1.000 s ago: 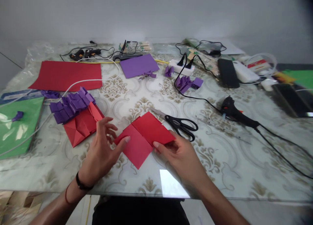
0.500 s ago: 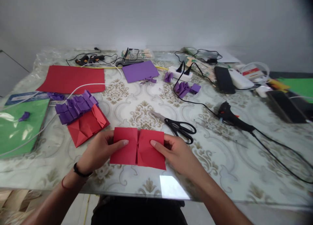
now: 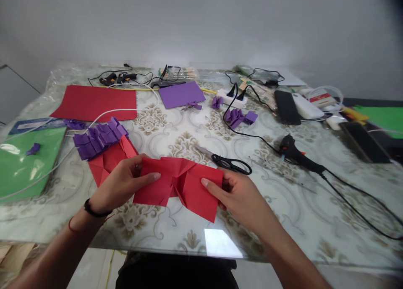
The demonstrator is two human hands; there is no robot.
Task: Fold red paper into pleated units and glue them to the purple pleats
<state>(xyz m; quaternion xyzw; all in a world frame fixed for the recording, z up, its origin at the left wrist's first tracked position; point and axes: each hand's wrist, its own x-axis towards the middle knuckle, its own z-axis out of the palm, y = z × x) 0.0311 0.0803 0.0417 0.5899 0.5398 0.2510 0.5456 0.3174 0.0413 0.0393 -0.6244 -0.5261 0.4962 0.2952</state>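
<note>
A folded piece of red paper (image 3: 198, 188) spans the space between my two hands, its middle creased and slightly opened. My left hand (image 3: 126, 180) pinches its left side, thumb on top and fingers behind. On the right side my right hand (image 3: 236, 196) grips it the same way. Behind my left hand lies another folded red paper piece (image 3: 110, 157), partly covered by the hand, with a row of pleated purple paper (image 3: 100, 139) along its upper edge. Just beyond the held paper rest black-handled scissors (image 3: 231, 163), partly hidden by it.
A black glue gun (image 3: 299, 154) with its cord lies at the right. Red sheets (image 3: 97, 102), a purple sheet (image 3: 181, 94) and a white power strip (image 3: 232, 99) are at the back. Phones (image 3: 287, 108) lie at the right, a green paper pack (image 3: 31, 167) at the left.
My hands have moved apart, drawing the two red flaps away from each other so the middle fold opens. The right side of the paper now tilts downward.
</note>
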